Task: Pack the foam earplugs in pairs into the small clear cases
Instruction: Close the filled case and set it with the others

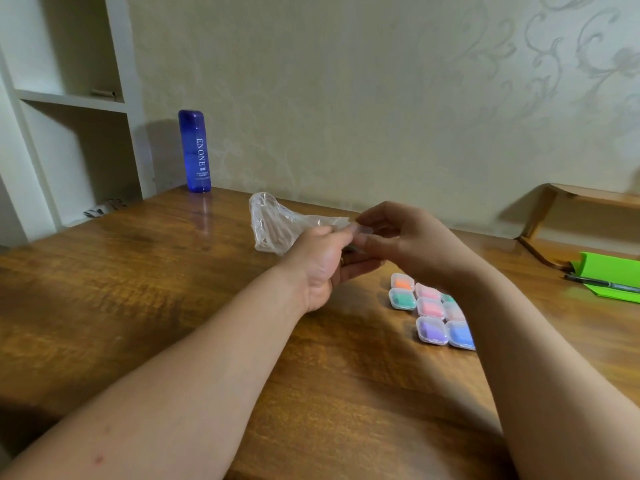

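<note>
Above the wooden table (138,271) my left hand (322,268) grips a crumpled clear plastic bag (277,226) that looks empty. My right hand (398,237) meets it at the bag's mouth, and its fingertips pinch a small clear thing there; I cannot tell whether it is a case or the bag's edge. Several small clear cases (431,311) lie closed in a cluster on the table, under my right forearm. They hold coloured earplugs: orange, green, pink, purple and blue. Part of the cluster is hidden by my arm.
A tall blue bottle (194,152) stands at the table's back edge by the wall. A white shelf unit (69,109) rises at the left. A green folder (613,278) with a black pen (602,284) on it lies at the right edge.
</note>
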The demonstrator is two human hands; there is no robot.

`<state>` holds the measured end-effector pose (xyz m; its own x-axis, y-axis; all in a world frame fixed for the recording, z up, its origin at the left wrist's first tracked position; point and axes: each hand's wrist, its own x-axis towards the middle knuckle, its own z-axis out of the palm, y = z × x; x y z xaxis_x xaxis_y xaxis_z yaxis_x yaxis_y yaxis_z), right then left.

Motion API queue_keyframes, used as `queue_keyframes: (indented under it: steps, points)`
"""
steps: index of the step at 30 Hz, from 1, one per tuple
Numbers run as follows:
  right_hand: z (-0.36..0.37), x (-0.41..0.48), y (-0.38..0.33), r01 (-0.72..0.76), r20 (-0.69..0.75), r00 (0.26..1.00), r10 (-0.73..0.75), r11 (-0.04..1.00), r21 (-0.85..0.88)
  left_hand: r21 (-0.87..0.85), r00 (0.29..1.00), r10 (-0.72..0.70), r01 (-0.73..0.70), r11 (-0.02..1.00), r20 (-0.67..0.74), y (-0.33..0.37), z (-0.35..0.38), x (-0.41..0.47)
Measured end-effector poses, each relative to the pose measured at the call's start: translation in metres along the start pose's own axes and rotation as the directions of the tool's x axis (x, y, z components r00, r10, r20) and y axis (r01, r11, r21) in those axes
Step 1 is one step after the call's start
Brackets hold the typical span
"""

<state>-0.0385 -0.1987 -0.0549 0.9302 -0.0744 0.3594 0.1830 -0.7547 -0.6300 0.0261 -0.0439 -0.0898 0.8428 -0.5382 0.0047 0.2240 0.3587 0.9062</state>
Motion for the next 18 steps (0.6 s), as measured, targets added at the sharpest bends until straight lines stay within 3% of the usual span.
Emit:
queue_keyframes:
  steps: [7, 13, 16, 18]
  points:
    - [0.000, -0.001, -0.002, 0.030, 0.026, 0.999, -0.025, 0.982, -0.187, 0.028, 0.999, -0.003, 0.004, 1.000, -0.033, -0.004, 0.002, 0.001]
    - [-0.007, -0.009, -0.004, 0.009, 0.005, 1.000, -0.008, 0.957, -0.291, 0.149, 0.997, -0.057, 0.048, 0.988, 0.055, -0.003, 0.009, -0.007]
    - [-0.019, -0.027, 0.000, -0.008, 0.062, 0.998, 0.032, 0.935, -0.356, 0.471, 0.984, 0.146, -0.083, 0.878, -0.101, 0.006, 0.005, -0.007]
    - [-0.022, -0.042, 0.006, -0.017, 0.101, 0.993, 0.061, 0.920, -0.391, 0.512, 0.934, 0.292, -0.151, 0.845, -0.207, 0.009, -0.001, -0.003]
